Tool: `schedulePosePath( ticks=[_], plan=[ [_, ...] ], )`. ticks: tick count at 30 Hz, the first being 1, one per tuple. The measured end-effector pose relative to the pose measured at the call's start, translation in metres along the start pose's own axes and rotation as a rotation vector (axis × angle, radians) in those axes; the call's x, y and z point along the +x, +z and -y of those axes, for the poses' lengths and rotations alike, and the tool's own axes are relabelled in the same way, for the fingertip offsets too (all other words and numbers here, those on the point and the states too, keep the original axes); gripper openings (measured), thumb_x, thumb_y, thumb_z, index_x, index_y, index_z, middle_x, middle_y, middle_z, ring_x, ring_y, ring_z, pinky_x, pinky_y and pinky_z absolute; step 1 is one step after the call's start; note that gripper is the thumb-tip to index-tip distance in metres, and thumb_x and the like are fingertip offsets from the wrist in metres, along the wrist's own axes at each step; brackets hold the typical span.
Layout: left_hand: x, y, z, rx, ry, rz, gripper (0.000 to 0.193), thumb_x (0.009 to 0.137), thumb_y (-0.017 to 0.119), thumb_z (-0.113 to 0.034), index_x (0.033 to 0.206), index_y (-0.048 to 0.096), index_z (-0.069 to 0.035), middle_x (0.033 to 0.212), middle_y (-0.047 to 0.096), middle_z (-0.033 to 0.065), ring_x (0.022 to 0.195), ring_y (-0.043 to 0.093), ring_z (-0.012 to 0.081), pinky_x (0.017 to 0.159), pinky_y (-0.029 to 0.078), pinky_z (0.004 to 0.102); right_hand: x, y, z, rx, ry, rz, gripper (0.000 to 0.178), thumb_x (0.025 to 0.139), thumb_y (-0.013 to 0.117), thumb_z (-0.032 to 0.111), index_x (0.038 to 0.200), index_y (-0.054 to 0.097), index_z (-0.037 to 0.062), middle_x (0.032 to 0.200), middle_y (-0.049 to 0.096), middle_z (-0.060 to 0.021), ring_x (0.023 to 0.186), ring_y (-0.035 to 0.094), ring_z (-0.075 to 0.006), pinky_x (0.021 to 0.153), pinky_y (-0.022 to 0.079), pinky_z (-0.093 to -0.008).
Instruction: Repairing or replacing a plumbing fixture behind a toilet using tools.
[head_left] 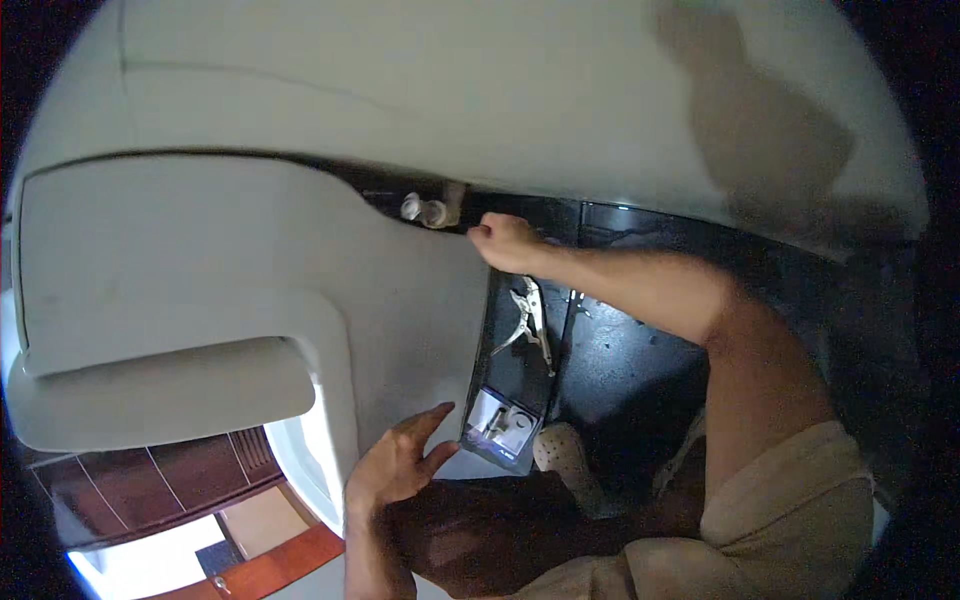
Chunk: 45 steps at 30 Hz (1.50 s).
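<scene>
A large white ceramic fixture point(410, 300), which looks like a toilet, fills the left and middle of the view. My right hand point(505, 243) reaches to its far right edge, fingers curled closed; what they hold, if anything, is hidden. Just left of this hand, white round pipe fittings point(432, 211) show in the gap by the wall. My left hand point(396, 462) is near the fixture's lower right side, thumb and forefinger spread, nothing between them. Locking pliers point(530, 325) lie on the dark floor below my right hand, and nearer me is a small box point(500, 428) with pictured metal parts.
A pale wall point(450, 90) runs along the far side, with a shadow on its right. Dark wet floor tiles point(615, 350) spread right of the fixture. My foot in a dotted beige shoe point(562, 452) stands beside the box. Brown tiling point(150, 485) appears at lower left.
</scene>
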<state>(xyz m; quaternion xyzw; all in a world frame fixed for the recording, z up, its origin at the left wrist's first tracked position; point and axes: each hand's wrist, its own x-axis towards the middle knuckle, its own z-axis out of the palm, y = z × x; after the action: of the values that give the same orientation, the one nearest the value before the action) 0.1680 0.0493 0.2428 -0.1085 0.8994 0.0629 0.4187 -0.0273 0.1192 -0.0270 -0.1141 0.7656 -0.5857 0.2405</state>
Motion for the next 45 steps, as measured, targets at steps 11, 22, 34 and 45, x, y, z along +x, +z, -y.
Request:
schedulePosePath(
  ticks=[11, 22, 34, 45],
  plan=[
    [-0.006, 0.005, 0.062, -0.108, 0.26, 0.058, 0.05, 0.094, 0.054, -0.034, 0.137, 0.044, -0.012, 0.114, 0.062, 0.0211, 0.086, 0.064, 0.0387, 0.073, 0.05, 0.0428, 0.109, 0.083, -0.094, -0.299, -0.295, 0.03, 0.04, 0.092, 0.044, 0.031, 0.123, 0.055, 0.0066, 0.115, 0.058, -0.0093, 0.099, 0.054, -0.0248, 0.088, 0.041, -0.0357],
    [-0.001, 0.011, 0.078, -0.125, 0.321, 0.1, 0.051, 0.093, 0.056, -0.032, 0.138, 0.043, -0.01, 0.11, 0.063, 0.0203, 0.084, 0.063, 0.038, 0.071, 0.05, 0.0425, 0.221, 0.088, -0.22, -0.925, -0.493, -0.303, 0.048, 0.088, 0.05, 0.031, 0.13, 0.051, 0.008, 0.132, 0.054, -0.0133, 0.114, 0.054, -0.0337, 0.099, 0.04, -0.039],
    [-0.013, 0.012, 0.078, -0.177, 0.43, -0.018, 0.053, 0.09, 0.06, -0.031, 0.137, 0.045, -0.011, 0.107, 0.064, 0.0196, 0.082, 0.064, 0.0361, 0.071, 0.05, 0.0409, 0.1, 0.051, -0.088, -0.678, -0.524, 0.088, 0.04, 0.086, 0.056, 0.024, 0.121, 0.054, 0.0056, 0.109, 0.063, -0.0147, 0.095, 0.06, -0.0368, 0.081, 0.049, -0.041],
    [-0.019, 0.012, 0.07, -0.136, 0.426, -0.052, 0.05, 0.09, 0.061, -0.03, 0.135, 0.048, -0.011, 0.104, 0.065, 0.0196, 0.077, 0.064, 0.0349, 0.068, 0.05, 0.0396, 0.029, 0.073, -0.007, 0.467, 0.163, -0.051, 0.033, 0.082, 0.058, 0.001, 0.115, 0.054, 0.0004, 0.097, 0.062, -0.0146, 0.083, 0.061, -0.0226, 0.073, 0.051, -0.0336]
  ],
)
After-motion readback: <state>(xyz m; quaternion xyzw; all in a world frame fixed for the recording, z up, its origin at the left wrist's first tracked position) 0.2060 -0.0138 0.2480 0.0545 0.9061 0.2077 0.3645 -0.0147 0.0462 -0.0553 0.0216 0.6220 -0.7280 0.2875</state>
